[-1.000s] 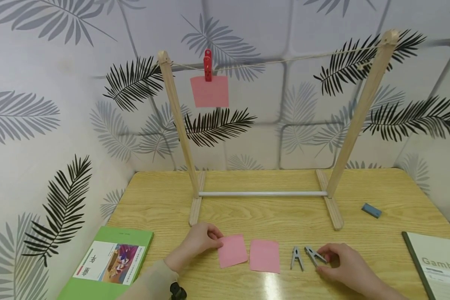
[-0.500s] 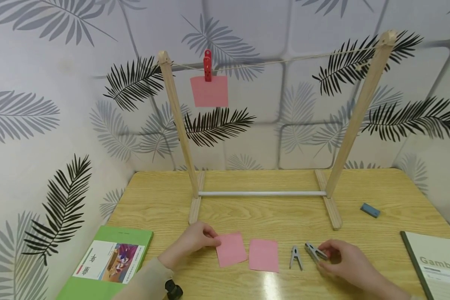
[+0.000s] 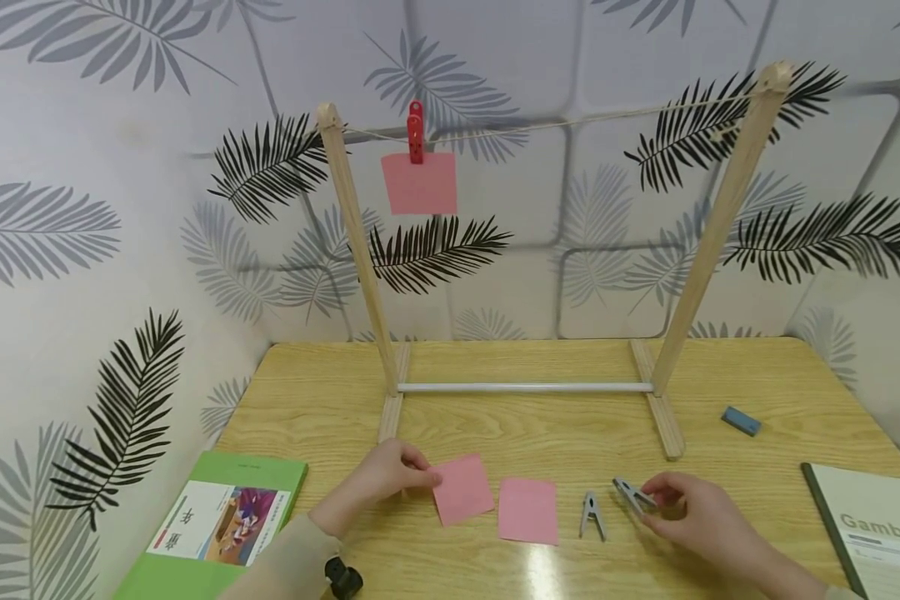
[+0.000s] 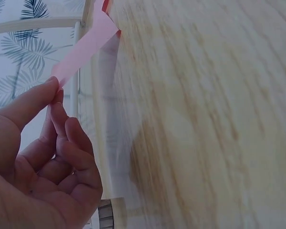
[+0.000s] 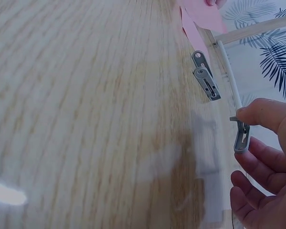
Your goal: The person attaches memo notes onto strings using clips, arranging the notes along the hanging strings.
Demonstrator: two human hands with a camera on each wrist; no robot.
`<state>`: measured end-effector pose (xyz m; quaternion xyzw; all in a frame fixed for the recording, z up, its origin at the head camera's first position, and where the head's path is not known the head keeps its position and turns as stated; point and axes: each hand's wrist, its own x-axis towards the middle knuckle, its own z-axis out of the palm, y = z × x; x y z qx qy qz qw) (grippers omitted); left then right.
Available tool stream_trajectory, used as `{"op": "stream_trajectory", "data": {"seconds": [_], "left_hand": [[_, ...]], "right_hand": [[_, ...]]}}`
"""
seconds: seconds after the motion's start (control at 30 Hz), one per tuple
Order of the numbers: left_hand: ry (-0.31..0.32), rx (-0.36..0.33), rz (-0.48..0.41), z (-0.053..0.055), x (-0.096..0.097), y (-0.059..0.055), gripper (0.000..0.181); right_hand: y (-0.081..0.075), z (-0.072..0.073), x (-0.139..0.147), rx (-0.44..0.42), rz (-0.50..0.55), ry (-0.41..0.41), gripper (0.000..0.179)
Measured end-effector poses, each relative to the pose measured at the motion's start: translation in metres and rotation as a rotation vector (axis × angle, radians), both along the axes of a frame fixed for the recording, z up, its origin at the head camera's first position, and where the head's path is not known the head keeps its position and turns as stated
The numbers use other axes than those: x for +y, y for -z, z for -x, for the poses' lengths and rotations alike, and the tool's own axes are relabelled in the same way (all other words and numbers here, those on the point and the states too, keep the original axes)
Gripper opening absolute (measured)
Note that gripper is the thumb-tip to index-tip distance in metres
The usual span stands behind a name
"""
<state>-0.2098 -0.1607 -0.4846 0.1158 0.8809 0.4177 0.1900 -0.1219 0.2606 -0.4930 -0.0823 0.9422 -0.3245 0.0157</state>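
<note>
The left pink paper was well in front of the desk's back edge, left of the middle. The left hand pinched its left side between thumb and finger and held that side up off the desk. I couldn't tell if its far corner touched the wood. Just to its right lay another pink paper, flat. Next came a loose gray peg, and then a second gray peg. The right hand pinched that second peg between its thumb and a finger.

Behind them, near the back edge, stood a wooden stand with a white bar down low. A string ran between its tops. A red peg on the string held one more pink paper.

A green book lay by the desk's left edge. By the right edge were a small blue block and, nearer the front, a notebook that said "Gambit".
</note>
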Motion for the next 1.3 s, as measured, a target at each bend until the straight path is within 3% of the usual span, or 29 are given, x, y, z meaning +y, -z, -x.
{"op": "stream_trajectory", "data": {"seconds": [0.5,0.7,0.97,1.3], "left_hand": [[-0.063,-0.021,-0.042,0.002,0.000,-0.009,0.022],[-0.109,-0.054,-0.102,0.005,-0.002,-0.008,0.022],[-0.127,-0.045,-0.146,0.009,-0.004,-0.013,0.022],[-0.162,-0.054,-0.193,0.011,-0.005,-0.018,0.021]], "right_hand": [[-0.010,0.003,0.004,0.005,0.024,-0.016,0.027],[-0.015,0.005,0.005,0.008,0.010,-0.015,0.028],[-0.022,0.010,0.005,0.099,-0.003,-0.002,0.027],[-0.033,0.012,0.006,0.082,-0.014,0.020,0.027]]}}
